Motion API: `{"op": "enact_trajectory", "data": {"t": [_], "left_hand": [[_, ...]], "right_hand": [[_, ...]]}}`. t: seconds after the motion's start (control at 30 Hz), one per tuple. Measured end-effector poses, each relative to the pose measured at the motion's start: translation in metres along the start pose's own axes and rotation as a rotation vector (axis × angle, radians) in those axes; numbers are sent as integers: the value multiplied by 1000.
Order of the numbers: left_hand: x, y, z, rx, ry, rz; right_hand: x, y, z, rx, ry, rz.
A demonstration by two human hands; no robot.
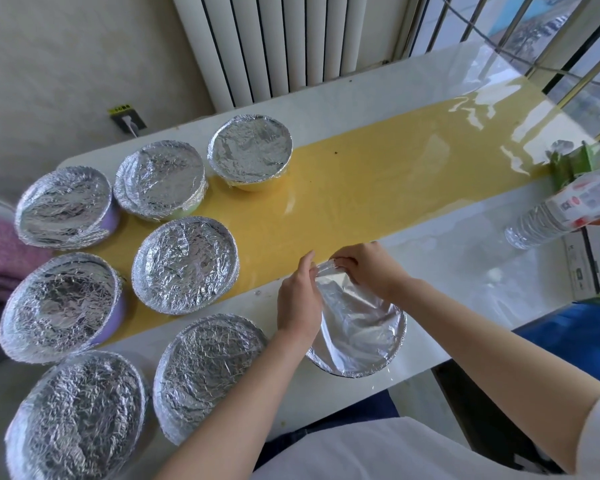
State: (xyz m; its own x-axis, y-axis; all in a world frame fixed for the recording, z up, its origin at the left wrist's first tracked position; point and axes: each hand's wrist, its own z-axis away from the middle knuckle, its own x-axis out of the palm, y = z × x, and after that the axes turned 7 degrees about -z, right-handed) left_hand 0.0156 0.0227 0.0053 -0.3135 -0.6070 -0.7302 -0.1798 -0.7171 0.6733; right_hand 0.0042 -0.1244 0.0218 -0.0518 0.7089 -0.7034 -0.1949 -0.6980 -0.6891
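The person is covering one more bowl, and the step in hand looks like the folding of the foil's last loose edge. The foil sheet (357,327) is lying over a bowl that is almost wholly hidden beneath it, close to the near edge of the table (447,271), just short of the yellow runner (361,188) and right of the seven covered bowls (184,265). The left hand (298,303) and the right hand (368,268) are meeting at the sheet's far end, each pinching the lifted rim between thumb and curled fingers, with the left fingers pressed together. The foil's long axis is running from the near edge away toward the runner, its raised end pointing at the runner. Next, that end probably needs drawing down and crimping round the far rim, gently enough not to tear it.
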Motion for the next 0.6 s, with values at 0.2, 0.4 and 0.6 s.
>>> {"op": "enact_trajectory", "data": {"t": [0.2,0.4,0.6], "left_hand": [[-4,3,6,-4,-37,-5],[-8,-4,15,30,-83,4],[0,-3,4,-3,-6,58]], "right_hand": [[2,-2,5,93,-60,53],[-9,7,21,157,131,-140],[-6,12,23,193,178,-161]]}}
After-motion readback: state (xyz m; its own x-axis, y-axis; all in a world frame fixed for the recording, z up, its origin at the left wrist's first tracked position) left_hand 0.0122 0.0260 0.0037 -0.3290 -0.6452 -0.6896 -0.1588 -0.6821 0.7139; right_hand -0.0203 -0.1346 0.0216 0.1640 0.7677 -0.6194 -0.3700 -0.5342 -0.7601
